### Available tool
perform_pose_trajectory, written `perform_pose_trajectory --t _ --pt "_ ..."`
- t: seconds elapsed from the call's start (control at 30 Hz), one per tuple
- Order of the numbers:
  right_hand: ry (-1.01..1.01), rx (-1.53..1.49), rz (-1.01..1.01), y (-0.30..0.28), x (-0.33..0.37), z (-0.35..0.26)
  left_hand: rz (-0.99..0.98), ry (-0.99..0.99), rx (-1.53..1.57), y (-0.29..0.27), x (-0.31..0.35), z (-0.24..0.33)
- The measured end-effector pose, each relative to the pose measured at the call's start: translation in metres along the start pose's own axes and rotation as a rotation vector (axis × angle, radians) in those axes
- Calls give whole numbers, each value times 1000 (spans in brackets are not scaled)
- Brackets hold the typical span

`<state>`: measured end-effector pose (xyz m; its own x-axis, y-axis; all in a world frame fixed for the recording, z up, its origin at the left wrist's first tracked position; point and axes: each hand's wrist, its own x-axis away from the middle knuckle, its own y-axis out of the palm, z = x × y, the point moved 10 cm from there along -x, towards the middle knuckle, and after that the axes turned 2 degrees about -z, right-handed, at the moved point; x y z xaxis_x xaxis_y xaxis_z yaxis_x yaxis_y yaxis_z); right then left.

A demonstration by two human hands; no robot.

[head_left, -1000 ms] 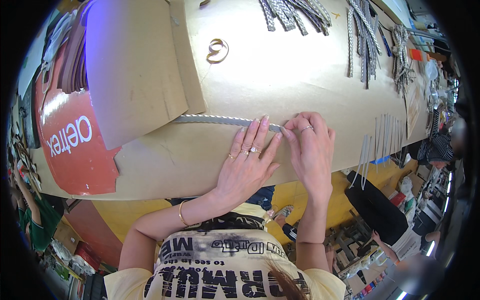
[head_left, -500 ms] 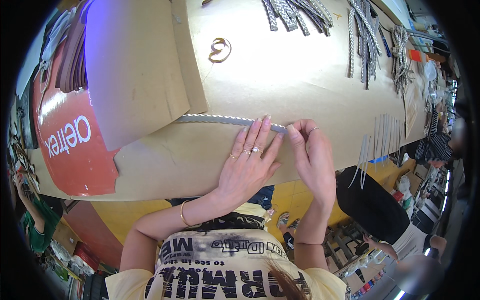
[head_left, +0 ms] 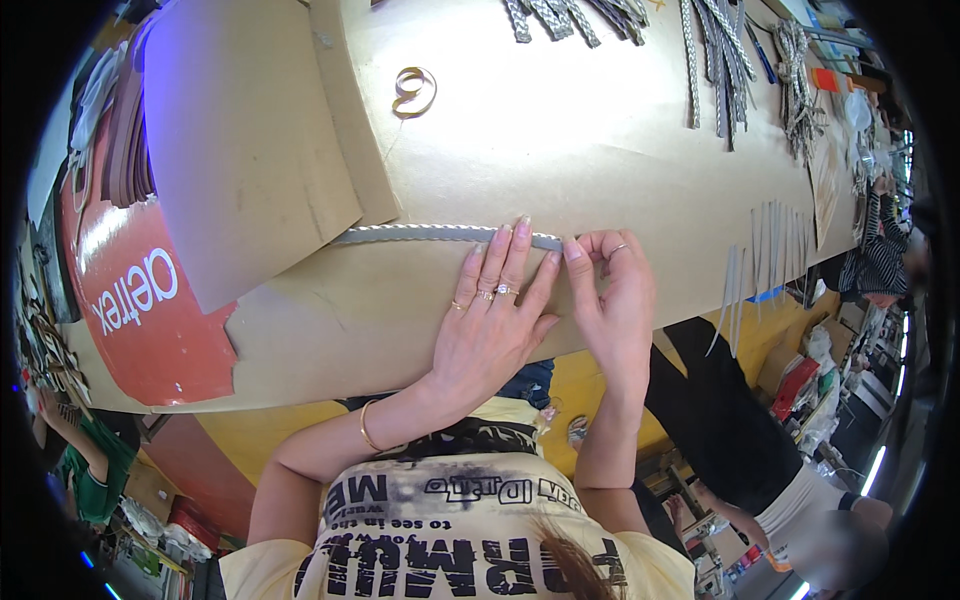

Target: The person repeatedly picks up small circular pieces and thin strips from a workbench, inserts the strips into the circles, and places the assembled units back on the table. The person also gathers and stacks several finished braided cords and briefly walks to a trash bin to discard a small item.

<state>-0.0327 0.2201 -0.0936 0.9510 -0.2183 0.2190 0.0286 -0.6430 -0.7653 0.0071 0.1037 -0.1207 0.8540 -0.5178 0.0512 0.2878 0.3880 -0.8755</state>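
Note:
A thin grey strip with a pale braided edge (head_left: pixel 412 235) lies across the brown covered table. Its left end runs under a cardboard sheet. My left hand (head_left: pixel 492 305) rests flat on the strip with fingers outstretched, the fingertips pressing it against the surface. At the strip's right end, my right hand (head_left: pixel 610 290) has thumb and forefinger pinched together on it. The fingers cover the very tip of that end.
The bent cardboard sheet (head_left: pixel 250 150) stands at the left beside a red printed panel (head_left: pixel 150 310) and stacked brown strips (head_left: pixel 128 130). A coiled ribbon (head_left: pixel 414 92), braided bundles (head_left: pixel 722 70) and thin grey strips (head_left: pixel 775 240) lie farther off. Other people are around the table.
The whole view has shifted and tilted slightly. Both hands stay at the same places on the strip, with the right thumb and forefinger still pinched at its end.

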Motion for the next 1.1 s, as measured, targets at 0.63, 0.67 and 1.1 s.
perform_pose_trajectory --t 0.63,0.67,1.1 --pt "-72 220 178 8 12 -4 29 -11 52 -5 0 -5" --pt "-75 236 187 8 13 -5 51 -20 58 -8 -1 -7" --pt "-384 231 -32 45 44 -23 -8 -51 12 -9 0 -15"
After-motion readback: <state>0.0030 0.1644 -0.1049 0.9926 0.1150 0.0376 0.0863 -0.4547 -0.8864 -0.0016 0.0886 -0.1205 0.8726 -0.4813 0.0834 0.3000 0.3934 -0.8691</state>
